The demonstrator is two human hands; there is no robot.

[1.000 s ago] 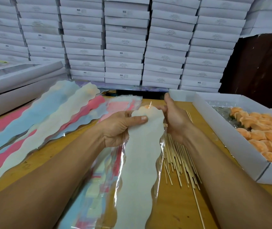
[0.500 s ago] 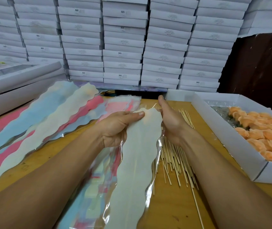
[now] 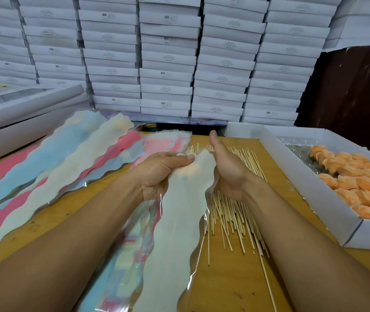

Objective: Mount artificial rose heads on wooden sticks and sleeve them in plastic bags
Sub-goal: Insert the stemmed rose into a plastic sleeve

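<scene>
While the stacks of flat white boxes (image 3: 168, 57) fill the wall behind the tabletop (image 3: 235, 278), an open white tray (image 3: 314, 192) lies along the tabletop's right edge. It holds many orange rose heads (image 3: 355, 188) packed close together, with crinkled clear film under them at the tray's far end. At the left edge sit two long grey-white boxes (image 3: 22, 113), one on the other; what is in them cannot be made out.

Between the hands hangs one plastic bag (image 3: 179, 221), a long sleeve with a wavy pale panel and clear edges, running from the middle of the tabletop toward the near edge. A faint orange shape shows through its upper end, so a rose head seems to sit inside there, though it is blurred. The left hand (image 3: 159, 174) grips the bag's top left side, thumb laid across the front and fingers curled behind. The right hand (image 3: 226, 172) is at the bag's top right edge, thumb pointing up and away; its fingers are hidden behind the palm and bag, so how they hold cannot be told.

Loose wooden sticks (image 3: 233, 210) lie in a spread pile under the right wrist. More sleeves (image 3: 55, 176) in pink, blue and cream fan out across the left half of the tabletop.
</scene>
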